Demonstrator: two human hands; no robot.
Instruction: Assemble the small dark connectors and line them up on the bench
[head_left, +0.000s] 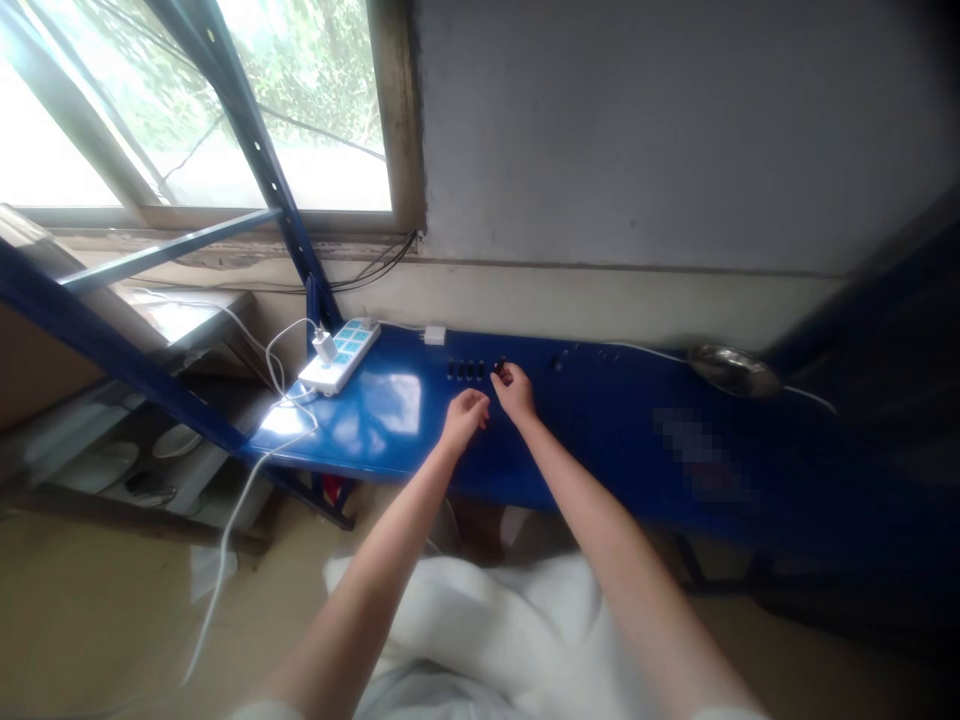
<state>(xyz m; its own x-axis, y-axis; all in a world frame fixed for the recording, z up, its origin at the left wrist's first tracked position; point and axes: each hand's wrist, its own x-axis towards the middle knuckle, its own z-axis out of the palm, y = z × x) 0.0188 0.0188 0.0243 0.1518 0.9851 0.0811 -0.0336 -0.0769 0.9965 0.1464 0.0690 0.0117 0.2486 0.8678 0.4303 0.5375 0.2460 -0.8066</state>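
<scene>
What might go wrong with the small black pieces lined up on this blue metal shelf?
The right hand seems to pinch a small black piece, which could slip off the blue metal shelf. The left hand is near the row of black pieces, so a careless move might topple them.

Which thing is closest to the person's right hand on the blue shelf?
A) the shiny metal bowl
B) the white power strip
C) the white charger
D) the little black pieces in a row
D. The bare right hand reaches the row of small black pieces on the glossy blue metal shelf, well away from the round steel bowl and the white power strip.
</scene>
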